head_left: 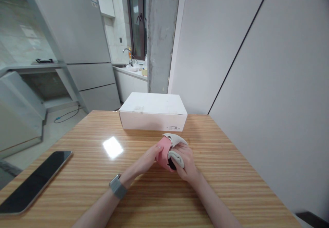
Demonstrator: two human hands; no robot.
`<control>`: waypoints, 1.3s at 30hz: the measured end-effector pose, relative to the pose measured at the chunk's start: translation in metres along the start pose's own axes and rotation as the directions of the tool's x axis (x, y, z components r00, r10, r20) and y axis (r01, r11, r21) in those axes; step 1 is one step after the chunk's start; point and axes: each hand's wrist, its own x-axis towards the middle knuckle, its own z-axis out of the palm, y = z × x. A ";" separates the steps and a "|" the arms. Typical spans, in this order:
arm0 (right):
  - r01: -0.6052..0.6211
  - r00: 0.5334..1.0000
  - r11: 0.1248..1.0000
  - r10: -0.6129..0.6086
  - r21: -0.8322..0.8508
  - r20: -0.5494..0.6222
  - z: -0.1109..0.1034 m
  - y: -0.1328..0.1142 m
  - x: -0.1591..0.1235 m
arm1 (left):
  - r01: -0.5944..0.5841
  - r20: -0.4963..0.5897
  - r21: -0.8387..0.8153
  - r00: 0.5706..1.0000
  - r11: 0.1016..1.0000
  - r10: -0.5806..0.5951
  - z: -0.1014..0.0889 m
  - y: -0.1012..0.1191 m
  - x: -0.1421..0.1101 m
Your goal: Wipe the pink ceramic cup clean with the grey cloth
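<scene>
Close above the middle of the table, a pink case-like object (162, 152) with a dark inside or dark part showing at its lower right is held between both hands. Its exact kind cannot be made out. My left hand (150, 156) grips it from the left, thumb on top. A folded light grey cloth (177, 139) lies over its right end, and my right hand (187, 157) is closed around the cloth, pressing it against the pink object. Part of the cloth is rolled under the right thumb. The right fingers partly hide where cloth and object meet.
A white cardboard box (153, 120) stands at the table's far edge, just beyond the hands. A large black phone (34, 180) lies at the left edge of the wood-grain table (226, 173). A pale wall (277, 94) rises along the right side. A fridge (77, 33) stands behind.
</scene>
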 end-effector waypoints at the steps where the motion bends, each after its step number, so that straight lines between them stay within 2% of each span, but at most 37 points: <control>1: -0.010 1.000 1.000 0.010 0.002 -0.022 -0.001 0.001 0.000 | 0.009 0.020 0.014 1.000 1.000 -0.009 0.001 0.000 -0.001; 4: -0.017 0.997 1.000 0.016 -0.010 -0.074 -0.002 0.003 -0.002 | 0.016 0.066 -0.006 0.998 1.000 -0.015 0.002 -0.001 -0.001; 6: 0.007 0.998 0.999 -0.009 -0.032 -0.056 -0.001 0.003 -0.003 | 0.003 0.068 -0.056 0.998 0.998 0.001 0.003 -0.003 0.002; 9: 0.091 0.996 0.994 -0.089 -0.063 0.024 0.003 0.002 -0.003 | -0.031 -0.032 -0.147 0.999 0.989 0.026 0.005 -0.004 0.007; 12: 0.181 0.980 0.981 -0.174 -0.074 0.099 0.009 0.000 -0.002 | 0.021 -0.104 -0.199 0.994 0.980 -0.042 0.008 -0.001 0.009; 16: 0.169 0.982 0.983 -0.161 -0.074 0.098 0.014 -0.001 -0.004 | 0.077 -0.105 -0.083 0.991 0.994 -0.086 0.007 0.004 0.006; 20: 0.095 0.993 0.994 -0.091 -0.056 0.069 0.013 0.002 -0.006 | -0.061 -0.120 0.072 0.990 0.995 0.070 0.002 0.003 0.004; 22: 0.072 0.996 0.996 -0.069 -0.048 0.055 0.010 0.003 -0.006 | -0.093 -0.115 0.102 0.988 0.990 0.104 0.000 0.000 0.004; 26: 0.035 0.999 0.997 -0.034 -0.063 0.016 0.005 0.005 -0.004 | -0.031 -0.054 -0.085 0.998 0.996 0.027 -0.002 -0.009 0.006; 28: 0.020 1.000 0.997 -0.021 -0.076 -0.001 0.003 0.005 -0.003 | -0.025 -0.004 -0.182 1.000 0.983 0.025 -0.002 -0.012 0.006; 31: 0.047 0.999 0.994 -0.049 -0.097 -0.016 0.002 0.004 -0.003 | -0.041 0.018 -0.240 0.999 0.970 0.046 -0.001 -0.010 0.006; 36: 0.185 0.983 0.978 -0.183 -0.099 0.027 0.009 0.002 -0.004 | -0.027 -0.084 -0.298 0.996 0.954 0.002 0.002 -0.006 0.007; 39: 0.230 0.973 0.968 -0.226 -0.105 0.051 0.014 0.003 -0.006 | 0.017 -0.136 -0.255 0.989 0.967 -0.054 0.003 -0.006 0.008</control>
